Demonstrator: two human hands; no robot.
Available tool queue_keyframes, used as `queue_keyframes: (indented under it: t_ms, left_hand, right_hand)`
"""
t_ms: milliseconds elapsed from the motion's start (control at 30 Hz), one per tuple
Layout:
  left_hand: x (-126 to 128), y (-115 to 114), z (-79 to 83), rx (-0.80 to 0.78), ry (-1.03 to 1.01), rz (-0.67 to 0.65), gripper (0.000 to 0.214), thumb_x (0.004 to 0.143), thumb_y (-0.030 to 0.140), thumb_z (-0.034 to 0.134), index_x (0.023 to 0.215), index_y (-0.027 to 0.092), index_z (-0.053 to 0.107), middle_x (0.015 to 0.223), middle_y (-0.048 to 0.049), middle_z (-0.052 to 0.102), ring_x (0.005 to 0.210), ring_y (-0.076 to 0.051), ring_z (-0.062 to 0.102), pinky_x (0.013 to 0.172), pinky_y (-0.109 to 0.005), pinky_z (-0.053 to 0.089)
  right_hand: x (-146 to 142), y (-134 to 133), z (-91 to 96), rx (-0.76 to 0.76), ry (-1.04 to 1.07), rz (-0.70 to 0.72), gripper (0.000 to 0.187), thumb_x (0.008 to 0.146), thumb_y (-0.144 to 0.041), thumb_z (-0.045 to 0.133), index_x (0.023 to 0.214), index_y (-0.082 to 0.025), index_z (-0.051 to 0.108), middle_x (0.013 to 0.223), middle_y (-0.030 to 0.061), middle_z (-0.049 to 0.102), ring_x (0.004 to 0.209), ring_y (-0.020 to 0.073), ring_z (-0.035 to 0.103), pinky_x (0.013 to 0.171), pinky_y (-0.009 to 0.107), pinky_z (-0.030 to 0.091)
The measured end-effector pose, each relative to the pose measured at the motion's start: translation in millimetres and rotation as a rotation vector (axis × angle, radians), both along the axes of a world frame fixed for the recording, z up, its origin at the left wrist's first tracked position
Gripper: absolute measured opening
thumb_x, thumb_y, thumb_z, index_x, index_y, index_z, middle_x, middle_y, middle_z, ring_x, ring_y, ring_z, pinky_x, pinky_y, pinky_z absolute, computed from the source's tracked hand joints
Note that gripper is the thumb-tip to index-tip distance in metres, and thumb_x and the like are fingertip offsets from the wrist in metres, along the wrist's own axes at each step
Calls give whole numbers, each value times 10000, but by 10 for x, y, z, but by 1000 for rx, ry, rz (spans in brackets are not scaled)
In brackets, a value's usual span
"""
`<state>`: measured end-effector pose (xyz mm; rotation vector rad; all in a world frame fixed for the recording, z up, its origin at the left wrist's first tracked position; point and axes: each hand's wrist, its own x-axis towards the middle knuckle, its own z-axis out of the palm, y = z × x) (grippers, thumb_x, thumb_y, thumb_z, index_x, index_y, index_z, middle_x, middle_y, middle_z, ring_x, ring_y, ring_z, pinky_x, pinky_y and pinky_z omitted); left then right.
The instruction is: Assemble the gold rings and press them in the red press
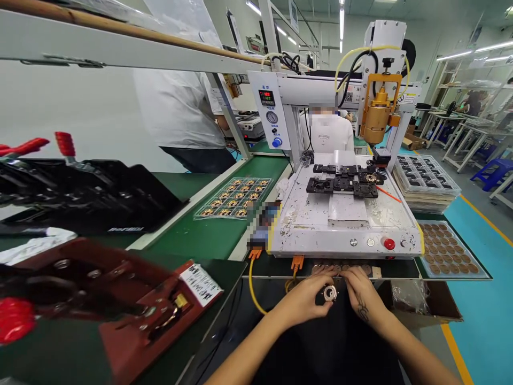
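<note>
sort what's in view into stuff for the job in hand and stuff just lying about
In hand: round part, pinched between left hand and right hand; probably the row of round parts at the bench edge and tray of brown discs.
Lying about: red clamp jig, black jig, tray of gold parts, stack of trays.

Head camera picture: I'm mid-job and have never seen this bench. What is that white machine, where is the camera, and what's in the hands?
The camera is worn on the person's head and looks forward and down. The two bare arms at the bottom are that person's. The left hand and right hand meet on a small round metal part, held between their fingertips. Ahead stands a white benchtop machine, with a gold-coloured head hanging over black fixtures on its deck. Right of it lies a tray of brown round pieces. On the green belt to its left lies a tray of gold-coloured pieces. A red clamp jig sits near left.
</note>
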<state>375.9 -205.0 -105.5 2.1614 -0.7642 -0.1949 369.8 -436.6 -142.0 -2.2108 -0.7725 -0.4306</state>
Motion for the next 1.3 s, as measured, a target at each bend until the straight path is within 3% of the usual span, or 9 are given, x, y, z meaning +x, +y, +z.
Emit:
queue_keyframes:
  t_ms: [200,367,600,733,833,900,1033,1200,1300]
  left_hand:
    - [132,-30,34,-48,23,-38,376,797,120,728,1159,218,702,1275,-95,772,1257,-295,696,1113,-406,522]
    - [174,-16,23,-72,35,-62,368,788,125,732,1144,214,706,1204,-80,784,1098,-261,734,975,-333,554]
    - [210,-4,81,-70,70,-101,296,773,139,763,1057,212,721,1343,-103,751,1323,-318,651,1127,-375,476]
    - [229,2,112,-55,96,-101,322,752,141,774,1065,207,736,1331,-110,762,1283,-320,675,1101,-370,492]
    - [220,7,114,-71,105,-97,313,754,134,763,1060,200,747,1322,-106,769,1242,-310,698,1066,-353,509]
    - [200,-1,96,-81,107,-80,329,748,130,770,1068,203,750,1327,-104,768,1246,-311,698,1070,-356,510]
    - [146,-77,36,-99,72,-4,354,743,113,782,1080,210,733,1376,-125,738,1348,-328,639,1149,-411,471]
    - [69,-253,36,-107,-39,111,318,730,73,776,1009,212,714,1352,-137,715,1359,-347,592,1168,-497,441]
    - [-38,-319,107,-154,-68,196,340,730,95,795,1035,222,711,1309,-120,691,1316,-353,578,1144,-534,431]
  right_hand:
    - [171,-72,-50,-102,-4,-42,167,1036,-204,619,1174,-241,704,1120,109,688,1058,310,646,936,488,598]
    - [166,-69,-99,-169,-72,-60,228,1053,-235,620,1271,-207,682,1121,127,690,1022,306,645,891,465,601]
    - [191,-119,-358,-156,-288,-24,271,1062,-163,591,1300,-169,721,1059,151,758,915,284,670,792,431,557]
    - [143,-186,-514,-88,-371,71,308,1069,-110,539,1281,-201,742,1022,119,807,856,237,703,734,381,544]
    - [12,-225,-523,-32,-344,99,299,1062,-122,558,1237,-245,767,956,77,815,795,203,717,698,346,551]
    - [-92,-267,-455,22,-292,59,258,1051,-146,590,1181,-264,779,941,67,807,809,208,732,727,354,574]
    - [-209,-401,-151,163,-95,-160,147,1066,-211,583,1081,-229,728,1031,115,776,967,264,753,836,406,609]
    - [-194,-514,347,309,265,-283,221,1088,-402,574,1069,-208,677,729,15,709,614,188,702,564,275,567]
    - [-206,-470,610,480,546,-292,385,993,-573,677,1059,-197,734,781,38,720,635,180,660,592,284,557]
